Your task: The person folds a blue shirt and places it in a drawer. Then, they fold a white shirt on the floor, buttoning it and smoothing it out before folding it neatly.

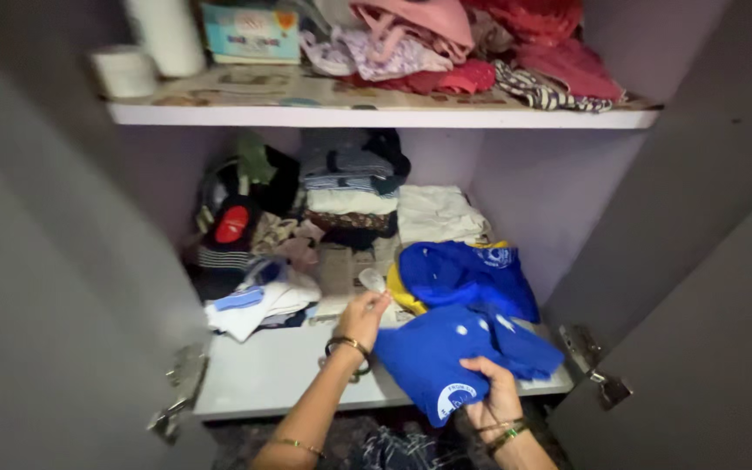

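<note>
I look into an open wardrobe. My right hand [496,393] grips the near edge of a folded blue shirt [446,352] that lies on the lower shelf [263,374] and hangs partly over its front. My left hand [363,315] pinches a small pale, translucent object [372,279] just left of the shirt. Behind the shirt lies another blue garment [467,274] with a yellow piece [402,292] under it.
A stack of folded clothes [350,191] and white cloth [437,213] fill the back of the lower shelf; dark items and a white pile [258,300] lie on the left. The upper shelf [376,115] holds pink and red clothes, a box, and paper rolls. Grey doors stand open on both sides.
</note>
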Demonstrator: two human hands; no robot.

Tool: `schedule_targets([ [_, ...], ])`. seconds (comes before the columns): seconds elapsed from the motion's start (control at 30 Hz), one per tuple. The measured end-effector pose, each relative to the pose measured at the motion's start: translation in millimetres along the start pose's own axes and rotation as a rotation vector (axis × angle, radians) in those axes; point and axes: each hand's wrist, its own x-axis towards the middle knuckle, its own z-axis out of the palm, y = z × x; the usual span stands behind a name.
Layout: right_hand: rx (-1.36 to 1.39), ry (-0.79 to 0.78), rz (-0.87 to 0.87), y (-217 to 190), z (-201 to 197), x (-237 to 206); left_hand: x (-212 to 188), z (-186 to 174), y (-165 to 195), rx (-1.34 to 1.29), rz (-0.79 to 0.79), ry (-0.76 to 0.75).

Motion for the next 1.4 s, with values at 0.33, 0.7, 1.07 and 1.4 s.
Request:
schedule_targets([
  [0.33, -0.065, 0.089, -0.14, -104, 62, 209, 68, 6, 88, 0.839, -0.313, -0.29],
  [0.7, -0.387, 0.436, -0.333, -131, 104, 359, 72, 9, 67, 0.723, -0.258, -0.306],
  [1.07, -0.252, 0.141, -0.157, -132, 74, 404, 59, 9, 77, 0.74, -0.232, -0.257],
  [1.4, -0.551, -0.052, -0.214, -136, 76, 428, 56, 3, 70, 0.669, -0.237, -0.293],
])
